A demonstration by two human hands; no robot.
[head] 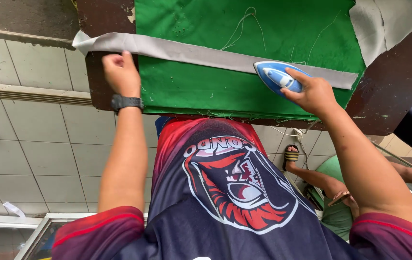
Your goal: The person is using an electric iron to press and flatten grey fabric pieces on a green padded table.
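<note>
Fingers (119, 60) of left hand (122, 74) press grey strip (201, 54); right hand (314, 94) grips iron (277, 76).

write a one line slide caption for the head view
Right hand presses a blue iron along a grey fabric strip on a green cloth while the left hand steadies it.

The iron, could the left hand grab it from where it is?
Probably not without moving. The left hand presses the grey strip at the far end of the green cloth, and the right hand already covers the blue iron.
</note>
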